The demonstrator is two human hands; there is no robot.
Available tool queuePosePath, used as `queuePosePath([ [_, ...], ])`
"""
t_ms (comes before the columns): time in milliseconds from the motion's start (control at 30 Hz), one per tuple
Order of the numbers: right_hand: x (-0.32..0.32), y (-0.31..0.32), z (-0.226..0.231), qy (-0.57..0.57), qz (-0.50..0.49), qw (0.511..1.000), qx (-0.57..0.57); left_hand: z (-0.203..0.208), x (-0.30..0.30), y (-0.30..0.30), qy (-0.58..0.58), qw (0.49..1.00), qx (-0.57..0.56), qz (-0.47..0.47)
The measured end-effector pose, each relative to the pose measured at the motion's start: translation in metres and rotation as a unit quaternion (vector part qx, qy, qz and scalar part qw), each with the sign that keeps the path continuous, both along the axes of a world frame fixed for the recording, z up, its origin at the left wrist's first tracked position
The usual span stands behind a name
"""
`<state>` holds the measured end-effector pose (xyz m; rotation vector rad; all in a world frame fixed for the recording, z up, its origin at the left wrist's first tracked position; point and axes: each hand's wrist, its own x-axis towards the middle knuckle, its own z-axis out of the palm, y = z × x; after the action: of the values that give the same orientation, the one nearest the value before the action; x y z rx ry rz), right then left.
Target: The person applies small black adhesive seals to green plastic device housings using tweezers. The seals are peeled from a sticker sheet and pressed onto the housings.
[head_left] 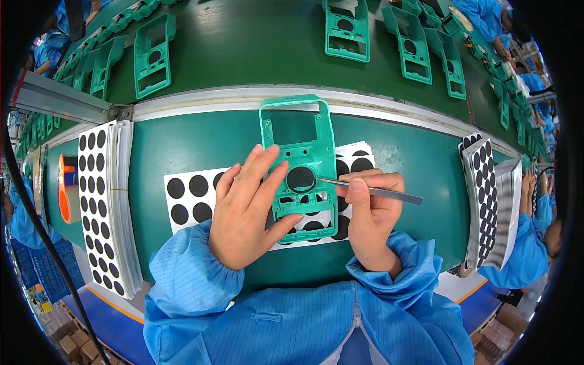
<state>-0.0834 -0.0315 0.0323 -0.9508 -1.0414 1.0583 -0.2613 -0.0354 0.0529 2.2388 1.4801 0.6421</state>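
Observation:
A green plastic housing (329,155) with a large rectangular opening at its far end lies in front of me. On its round grille sits a black round sticker (300,178). My left hand (246,207) rests on the housing's left edge, fingers stretched out and spread, thumb near its lower part. In my right hand (372,213) I hold metal tweezers (395,194) in a pinch. Their tips reach the right edge of the black sticker. Under the housing are white sheets (228,176) with black round stickers, partly hidden by it and my hands.
Stacks of sticker sheets stand at the left (125,207) and right (508,207). An orange tape dispenser (64,194) is at the far left. Beyond a metal rail (243,94), a green conveyor belt (255,48) carries several similar housings. Other people in blue work nearby.

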Motion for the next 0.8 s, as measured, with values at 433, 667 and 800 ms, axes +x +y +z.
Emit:
queuePosePath([
  [433, -0.005, -0.0001, -0.0027, 0.006, -0.004, 1.0, -0.004, -0.0018, -0.0028, -0.001, -0.001, 1.0, 0.006, -0.005],
  [667, -0.0064, -0.0003, -0.003, -0.009, -0.001, 1.0, -0.002, -0.0014, -0.0018, -0.0017, -0.003, 1.0, 0.013, -0.013],
  [800, -0.007, -0.0001, -0.0022, -0.018, -0.001, 1.0, 0.003, -0.001, -0.0005, -0.0011, -0.007, 1.0, 0.016, -0.013],
])
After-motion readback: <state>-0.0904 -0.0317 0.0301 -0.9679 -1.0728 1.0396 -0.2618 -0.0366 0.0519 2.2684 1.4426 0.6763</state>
